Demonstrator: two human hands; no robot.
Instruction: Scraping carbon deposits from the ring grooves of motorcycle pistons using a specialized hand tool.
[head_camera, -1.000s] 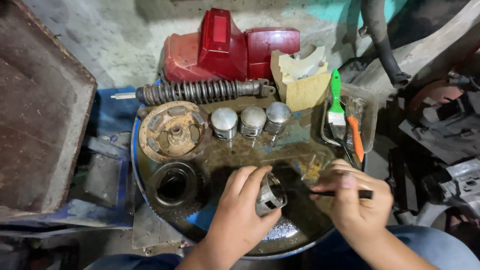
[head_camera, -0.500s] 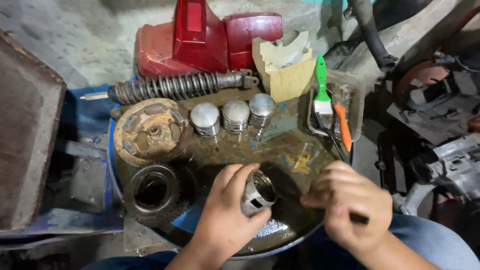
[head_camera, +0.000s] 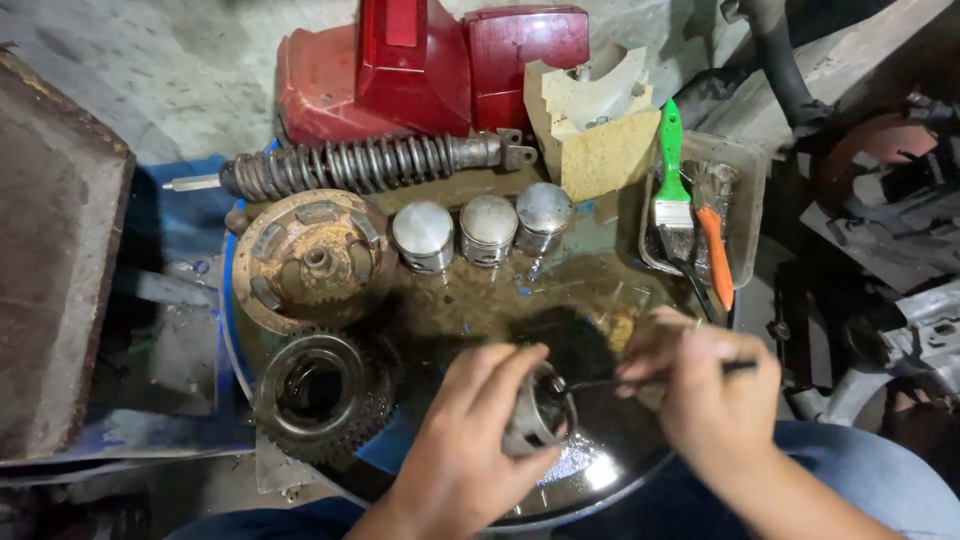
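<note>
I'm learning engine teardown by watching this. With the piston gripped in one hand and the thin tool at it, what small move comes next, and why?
Probably work the thin tool's tip a little further at the piston. The left hand grips the piston over the oily round tray, the right hand pinches the tool, and its tip sits right at the piston's edge. What it is picking at is too small to tell.

Piston (head_camera: 537, 418) in left hand (head_camera: 470, 450) (thin tool (head_camera: 640, 379) in right (head_camera: 705, 395))
</note>
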